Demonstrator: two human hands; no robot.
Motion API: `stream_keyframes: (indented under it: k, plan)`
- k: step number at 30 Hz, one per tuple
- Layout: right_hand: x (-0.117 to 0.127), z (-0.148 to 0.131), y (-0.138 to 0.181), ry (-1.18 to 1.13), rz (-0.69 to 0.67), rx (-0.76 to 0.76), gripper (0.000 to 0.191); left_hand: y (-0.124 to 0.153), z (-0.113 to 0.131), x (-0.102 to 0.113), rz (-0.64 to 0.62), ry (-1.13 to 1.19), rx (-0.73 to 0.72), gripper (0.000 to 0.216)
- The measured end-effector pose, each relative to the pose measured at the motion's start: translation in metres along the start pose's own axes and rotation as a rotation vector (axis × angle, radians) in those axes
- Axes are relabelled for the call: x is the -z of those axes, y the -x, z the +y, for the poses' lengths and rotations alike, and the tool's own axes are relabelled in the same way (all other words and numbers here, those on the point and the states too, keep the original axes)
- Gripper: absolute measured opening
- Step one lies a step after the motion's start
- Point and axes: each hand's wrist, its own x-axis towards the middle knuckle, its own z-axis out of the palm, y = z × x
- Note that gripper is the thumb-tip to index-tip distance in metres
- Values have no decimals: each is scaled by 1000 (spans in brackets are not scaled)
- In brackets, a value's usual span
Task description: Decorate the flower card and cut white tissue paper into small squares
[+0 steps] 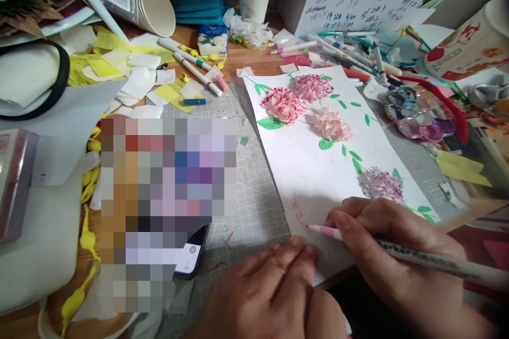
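Note:
My right hand pinches a white marker pen with a pink tip. The tip touches a white sheet of paper beside small pink handwritten characters. My left hand lies on the sheet's lower left edge, fingers bent and close together. A small white bit shows below its thumb side; what it is I cannot make out. Ruffled paper flowers decorate the sheet: a red-edged one, a purple one, a pale pink one and a lilac one, among green drawn leaves.
A grey cutting mat lies under the sheet. Left of it, a phone is partly blurred out. Scraps, markers and yellow twisted strips crowd the left. Behind stand a paper cup and a paint palette at right.

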Motion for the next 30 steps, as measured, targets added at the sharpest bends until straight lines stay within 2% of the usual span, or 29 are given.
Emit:
stream_keyframes:
  k: [3, 8, 19, 23, 27, 30]
  plan:
    - [0, 1, 0, -10, -28, 4, 19, 1, -1, -2, 5, -2, 8, 28]
    - [0, -1, 0, 11, -1, -30, 21, 0, 0, 0, 15, -9, 7, 27]
    - [1, 3, 1, 17, 2, 5, 20, 0, -2, -2, 23, -16, 3, 26]
    - [0, 1, -1, 18, 26, -1, 22, -2, -3, -2, 39, -45, -40, 26]
    - [-4, 1, -2, -48, 149, -44, 22, -7, -1, 3, 34, -69, -59, 28]
    - [-11, 9, -1, -209, 299, -101, 9, -9, 1, 5, 13, -57, -39, 25]
